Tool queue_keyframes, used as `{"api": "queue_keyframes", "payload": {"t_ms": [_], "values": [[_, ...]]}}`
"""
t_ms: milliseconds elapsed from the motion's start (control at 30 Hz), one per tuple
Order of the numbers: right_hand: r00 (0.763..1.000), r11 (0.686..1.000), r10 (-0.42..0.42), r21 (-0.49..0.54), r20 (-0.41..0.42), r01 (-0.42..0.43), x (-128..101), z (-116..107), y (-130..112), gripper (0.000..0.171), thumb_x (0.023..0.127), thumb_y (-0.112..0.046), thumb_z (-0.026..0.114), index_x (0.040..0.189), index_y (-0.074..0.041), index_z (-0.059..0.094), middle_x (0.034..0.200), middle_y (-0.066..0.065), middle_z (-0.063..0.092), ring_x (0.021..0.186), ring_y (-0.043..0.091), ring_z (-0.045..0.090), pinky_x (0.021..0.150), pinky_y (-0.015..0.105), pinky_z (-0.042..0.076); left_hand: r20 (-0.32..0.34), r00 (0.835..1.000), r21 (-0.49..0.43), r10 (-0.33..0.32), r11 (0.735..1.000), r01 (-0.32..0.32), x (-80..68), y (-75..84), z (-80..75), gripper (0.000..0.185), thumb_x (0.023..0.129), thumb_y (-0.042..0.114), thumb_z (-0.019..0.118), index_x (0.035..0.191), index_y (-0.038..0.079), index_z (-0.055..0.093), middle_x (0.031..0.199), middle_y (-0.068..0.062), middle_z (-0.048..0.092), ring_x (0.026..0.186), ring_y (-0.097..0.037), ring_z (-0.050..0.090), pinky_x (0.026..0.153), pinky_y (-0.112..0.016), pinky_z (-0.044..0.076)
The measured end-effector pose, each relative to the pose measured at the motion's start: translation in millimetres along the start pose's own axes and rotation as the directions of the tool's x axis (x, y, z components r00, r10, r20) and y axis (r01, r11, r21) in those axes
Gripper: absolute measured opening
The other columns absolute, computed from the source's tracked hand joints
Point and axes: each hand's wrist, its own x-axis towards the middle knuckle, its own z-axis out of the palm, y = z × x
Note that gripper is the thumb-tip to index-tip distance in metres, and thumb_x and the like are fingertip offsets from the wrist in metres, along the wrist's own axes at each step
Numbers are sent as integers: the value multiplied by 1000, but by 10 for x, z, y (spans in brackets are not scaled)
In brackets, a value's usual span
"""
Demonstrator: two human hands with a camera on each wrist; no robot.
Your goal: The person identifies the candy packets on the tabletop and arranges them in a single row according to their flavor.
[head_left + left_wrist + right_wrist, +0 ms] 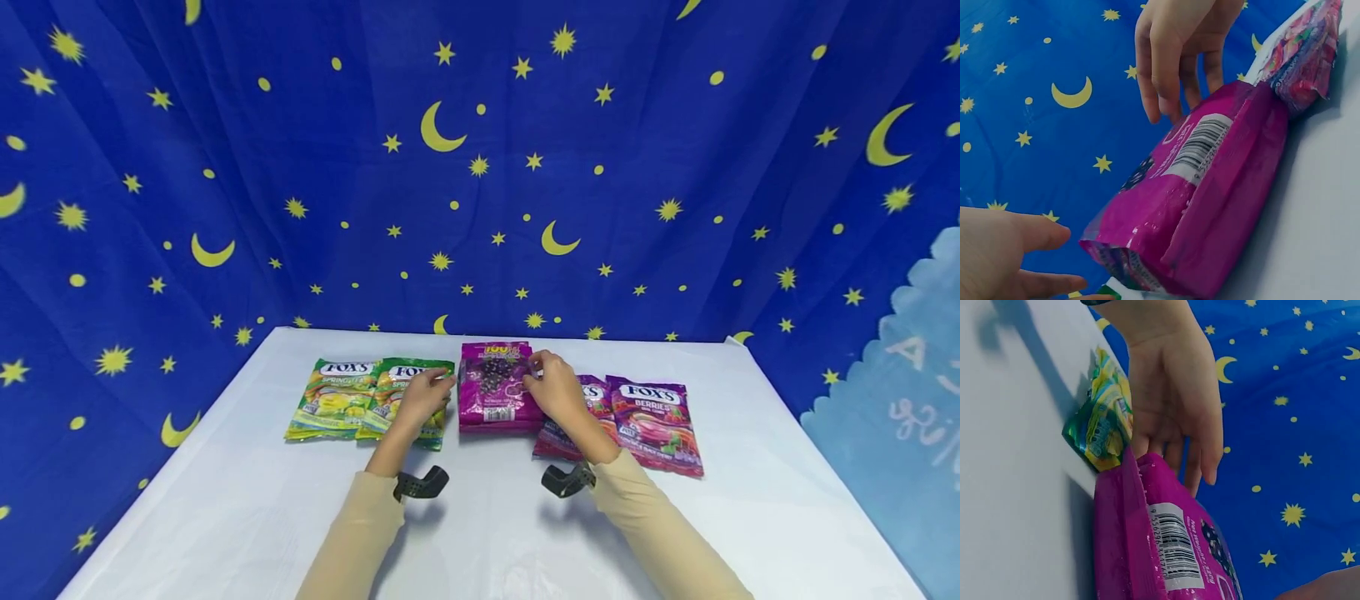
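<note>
A purple candy bag [491,392] with a dark berry picture and a barcode lies on the table between my hands. A second purple edge shows behind its top. My left hand [426,398] is just left of it, over the right one of two green candy bags [408,408]. In the left wrist view its extended fingers [1044,232] stop short of the purple bag's edge. My right hand [557,387] is at the purple bag's right edge, with loosely bent fingers and nothing gripped. Beneath that forearm lies a berry candy bag [555,440], partly hidden.
Another green candy bag [337,400] lies at the far left, its edge against its twin. On the right, a second berry bag [660,425] overlaps the first. The white table [480,533] ends at a blue star-and-moon curtain [487,208].
</note>
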Motion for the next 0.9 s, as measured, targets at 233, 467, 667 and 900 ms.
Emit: {"api": "queue_keyframes", "payload": {"t_ms": [233,467,667,900], "values": [[984,999,43,-3,174,-43,85,-21,105,53,91,-19,64,126,18,47,107,29,62,97,38,61,83,48,51,20,996,-43,-88,995,89,85,58,119,55,100,28,52,141,-6,42,118,-26,57,95,-31,60,79,-40,56],[911,974,168,78,376,-212,209,-46,213,51,104,-32,41,114,17,54,99,27,60,92,37,64,80,44,55,15,991,-11,-130,991,130,123,98,177,55,100,33,50,138,-7,46,127,-26,54,98,-34,62,73,-39,56],[845,920,208,194,492,-340,365,-75,273,40,105,-28,38,80,1,48,73,10,52,60,19,61,64,34,59,34,986,-65,-164,984,166,176,79,171,52,101,31,49,138,-5,47,135,-26,49,113,-37,56,78,-38,57],[798,874,222,248,560,-418,448,-48,318,38,105,-31,38,81,-2,46,69,7,50,54,16,55,61,34,58,74,980,-123,-186,973,194,196,64,153,51,102,31,48,136,-7,48,114,-20,58,97,-28,59,72,-35,57]]}}
